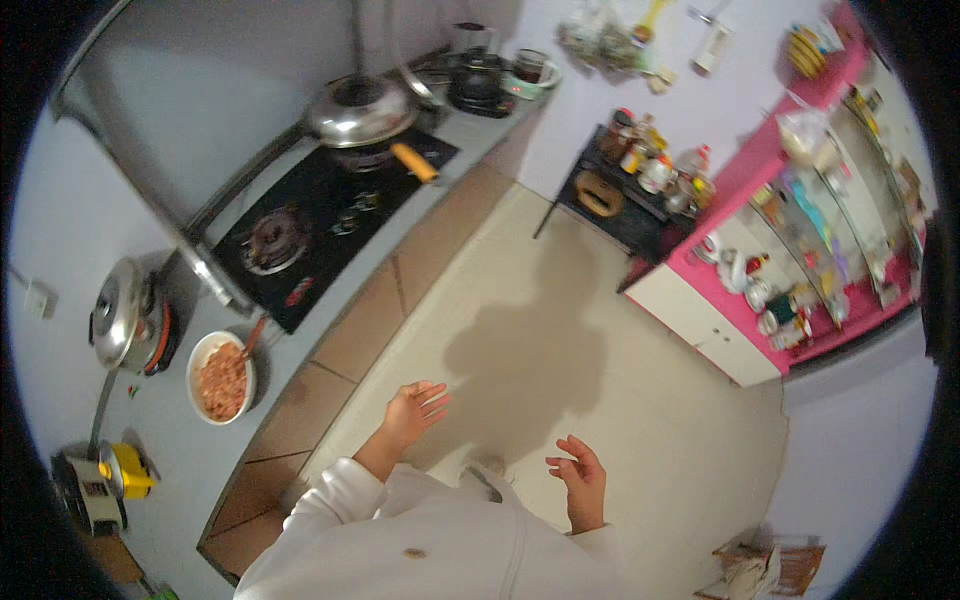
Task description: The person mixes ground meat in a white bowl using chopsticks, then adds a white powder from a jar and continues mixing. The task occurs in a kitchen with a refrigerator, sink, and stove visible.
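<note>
My left hand [414, 411] hangs in the air over the floor beside the counter front, its fingers apart and nothing in it. Over the pale floor to the right is my right hand [582, 480], empty, with loosely bent fingers. The counter [172, 450] runs along my left side. On it, nearest to my left hand, stands a white bowl [196, 405] of pinkish minced meat [223, 379]. A reddish-brown utensil handle [256, 335] leans out over the bowl's rim; its lower end is hidden in the meat.
A gas hob [315, 217] carries a lidded wok [362, 112], its wooden handle [414, 163] jutting over the counter edge. Left of the hob sits a lidded pot [124, 315]. A black rack [592, 191] with bottles and a pink-and-white cabinet [705, 322] stand across the floor [675, 420].
</note>
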{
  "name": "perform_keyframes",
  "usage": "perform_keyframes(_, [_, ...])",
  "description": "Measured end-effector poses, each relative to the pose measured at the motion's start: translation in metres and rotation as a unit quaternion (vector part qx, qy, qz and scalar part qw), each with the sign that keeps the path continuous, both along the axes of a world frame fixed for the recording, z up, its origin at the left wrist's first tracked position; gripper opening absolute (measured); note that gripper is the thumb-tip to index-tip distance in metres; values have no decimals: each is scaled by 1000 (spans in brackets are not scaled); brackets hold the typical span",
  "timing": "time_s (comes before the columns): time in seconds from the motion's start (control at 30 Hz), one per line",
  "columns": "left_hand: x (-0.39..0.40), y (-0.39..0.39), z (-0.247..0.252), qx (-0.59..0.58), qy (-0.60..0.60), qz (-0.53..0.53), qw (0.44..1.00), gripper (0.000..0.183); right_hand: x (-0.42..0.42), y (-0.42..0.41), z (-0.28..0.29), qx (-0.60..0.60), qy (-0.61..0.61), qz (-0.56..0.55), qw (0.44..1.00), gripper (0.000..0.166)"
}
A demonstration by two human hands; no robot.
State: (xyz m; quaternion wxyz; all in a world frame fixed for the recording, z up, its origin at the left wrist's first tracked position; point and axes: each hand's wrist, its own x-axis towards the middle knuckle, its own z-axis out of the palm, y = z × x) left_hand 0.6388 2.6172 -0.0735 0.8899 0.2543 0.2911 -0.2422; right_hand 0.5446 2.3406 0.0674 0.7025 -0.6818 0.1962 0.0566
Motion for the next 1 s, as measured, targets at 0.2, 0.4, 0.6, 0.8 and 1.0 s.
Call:
perform_keyframes(0.2, [34, -165, 30, -5, -15, -73, 997, 40, -30, -126, -2, -24, 6, -100, 995, 40])
perform_keyframes(0.4, [55, -245, 22, 26, 13, -103, 994, 41, -37, -207, -12, -6, -26, -196, 980, 39])
perform_keyframes(0.6, [110, -269, 14, 68, 18, -78, 995, 35, -5, -244, -27, 21, -16, -227, 974, 36])
perform_keyframes(0.8, [186, -302, -2, 82, 32, -43, 995, 26, 59, -279, -29, 1, -32, -211, 977, 35])
perform_keyframes(1.0, [281, -361, -24, 49, 62, -54, 995, 24, 142, -335, -15, -55, -48, -233, 970, 35])
